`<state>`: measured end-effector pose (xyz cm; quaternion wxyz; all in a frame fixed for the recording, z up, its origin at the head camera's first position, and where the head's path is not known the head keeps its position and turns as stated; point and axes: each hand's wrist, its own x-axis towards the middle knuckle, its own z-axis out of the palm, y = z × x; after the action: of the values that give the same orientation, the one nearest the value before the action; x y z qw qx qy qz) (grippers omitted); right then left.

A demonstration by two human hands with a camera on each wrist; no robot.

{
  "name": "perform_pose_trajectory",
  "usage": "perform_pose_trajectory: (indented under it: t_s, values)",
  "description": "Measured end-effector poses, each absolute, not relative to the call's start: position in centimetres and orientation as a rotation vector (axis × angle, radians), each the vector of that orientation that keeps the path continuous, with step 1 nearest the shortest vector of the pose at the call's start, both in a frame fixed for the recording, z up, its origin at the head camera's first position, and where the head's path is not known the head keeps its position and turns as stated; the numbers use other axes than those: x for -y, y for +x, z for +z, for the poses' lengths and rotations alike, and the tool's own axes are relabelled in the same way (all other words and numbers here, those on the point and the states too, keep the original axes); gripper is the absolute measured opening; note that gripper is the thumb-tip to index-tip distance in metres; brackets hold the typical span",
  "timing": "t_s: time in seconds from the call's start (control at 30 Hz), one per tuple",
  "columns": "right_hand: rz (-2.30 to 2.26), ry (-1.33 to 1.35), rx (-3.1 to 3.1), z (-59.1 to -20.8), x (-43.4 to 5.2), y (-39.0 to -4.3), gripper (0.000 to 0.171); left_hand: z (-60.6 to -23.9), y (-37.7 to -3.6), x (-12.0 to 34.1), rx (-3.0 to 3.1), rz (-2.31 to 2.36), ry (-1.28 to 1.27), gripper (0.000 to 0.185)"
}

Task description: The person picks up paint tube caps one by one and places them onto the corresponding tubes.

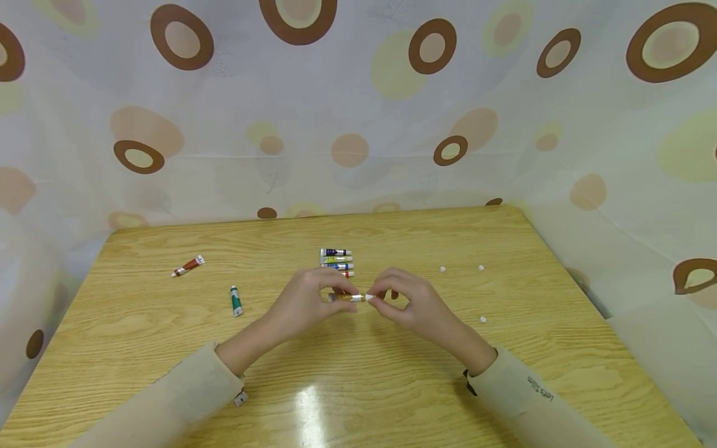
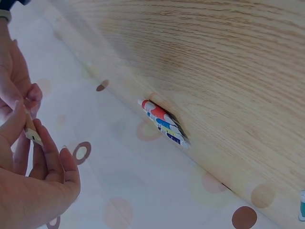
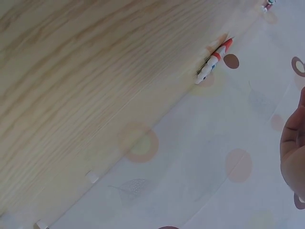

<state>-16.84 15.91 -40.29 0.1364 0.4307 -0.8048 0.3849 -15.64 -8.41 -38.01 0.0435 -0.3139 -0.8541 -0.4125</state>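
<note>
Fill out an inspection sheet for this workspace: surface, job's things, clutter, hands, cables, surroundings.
Surface: wooden table, glare patch near the front edge.
Job's things: ochre tube held between both hands; its white cap at the right fingertips.
Clutter: row of tubes behind the hands; green tube and red tube to the left; three loose caps to the right.
Hands: left hand grips the tube; right hand pinches the cap.
Cables: nothing seen.
Surroundings: curtain with brown and yellow circles behind and at the sides.
</note>
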Motion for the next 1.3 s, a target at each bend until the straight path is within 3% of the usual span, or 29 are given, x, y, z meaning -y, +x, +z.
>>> perform_pose_trajectory:
  t_s: [1.07,1.3]
  values:
    - [1.048,1.181,2.365,-40.38,-15.56,-16.49,0.013,-37.65,-15.38,7.96,2.675,-1.005,-0.97,0.012]
    - [0.995,1.212,2.34,-40.51,-15.73,-16.57,0.022,-37.53,-15.3,8.05,2.725,-0.976,-0.929,0.012]
